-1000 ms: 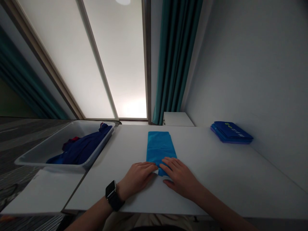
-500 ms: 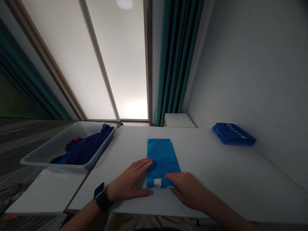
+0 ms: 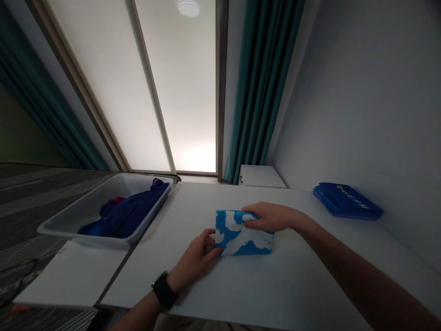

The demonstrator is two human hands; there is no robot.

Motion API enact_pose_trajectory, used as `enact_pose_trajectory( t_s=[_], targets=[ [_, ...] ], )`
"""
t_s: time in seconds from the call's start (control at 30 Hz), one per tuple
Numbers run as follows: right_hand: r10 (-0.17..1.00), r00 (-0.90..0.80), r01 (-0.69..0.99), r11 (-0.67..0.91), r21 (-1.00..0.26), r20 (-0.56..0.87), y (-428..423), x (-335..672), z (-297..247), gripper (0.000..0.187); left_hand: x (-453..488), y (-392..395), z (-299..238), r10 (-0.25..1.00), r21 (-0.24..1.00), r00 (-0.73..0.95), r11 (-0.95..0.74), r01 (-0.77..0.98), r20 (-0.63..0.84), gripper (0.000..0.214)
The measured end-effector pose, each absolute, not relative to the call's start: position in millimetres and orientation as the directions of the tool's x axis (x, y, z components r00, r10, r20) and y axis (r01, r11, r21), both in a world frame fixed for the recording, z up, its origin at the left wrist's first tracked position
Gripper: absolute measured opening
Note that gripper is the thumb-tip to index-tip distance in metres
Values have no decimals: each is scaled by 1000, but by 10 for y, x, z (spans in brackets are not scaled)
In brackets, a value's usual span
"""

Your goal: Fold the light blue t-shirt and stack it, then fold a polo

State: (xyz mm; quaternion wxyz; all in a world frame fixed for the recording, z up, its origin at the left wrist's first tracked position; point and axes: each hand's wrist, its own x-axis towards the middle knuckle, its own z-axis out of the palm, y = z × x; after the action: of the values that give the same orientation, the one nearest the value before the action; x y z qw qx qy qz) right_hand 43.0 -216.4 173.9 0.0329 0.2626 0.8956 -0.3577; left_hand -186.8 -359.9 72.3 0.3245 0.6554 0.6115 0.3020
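Observation:
A folded blue-and-white garment forms a compact rectangle above the white table, its patterned side showing. My left hand pinches its left edge, thumb in front and fingers partly hidden behind; a dark watch is on that wrist. From the upper right, my right hand grips the far edge, with thumb on the front and fingers along the top. Whether the cloth's underside rests on the table I cannot tell.
At the left, a translucent plastic bin holds dark blue clothes and something red. A stack of folded blue items lies at the right by the wall. A white cabinet stands beyond the table's far edge.
The long blue strip has been folded over into a shorter rectangle, now showing its blue-and-white side. My right hand moved away from me to its far edge; my left took its left edge.

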Motion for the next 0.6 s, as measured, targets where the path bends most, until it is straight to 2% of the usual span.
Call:
enact_pose_trajectory(
  t_s=[0.13,0.3,0.43,0.6],
  targets=[
    [414,-789,613,480,-627,-454,-1657,165,1583,39,-1827,-3499,758,996,840,12,67,538,-86,39],
    [462,-681,732,445,-516,-568,-1349,-23,1185,50,-1780,-3431,743,999,801,-36,52,596,-38,47],
    [475,-698,716,474,-512,-536,-1304,-22,986,47,-1734,-3369,668,998,708,-53,23,706,21,41],
    [585,-730,681,589,-435,-352,-1416,-25,882,49,-1648,-3307,600,991,539,-50,-25,842,123,33]
  ],
)
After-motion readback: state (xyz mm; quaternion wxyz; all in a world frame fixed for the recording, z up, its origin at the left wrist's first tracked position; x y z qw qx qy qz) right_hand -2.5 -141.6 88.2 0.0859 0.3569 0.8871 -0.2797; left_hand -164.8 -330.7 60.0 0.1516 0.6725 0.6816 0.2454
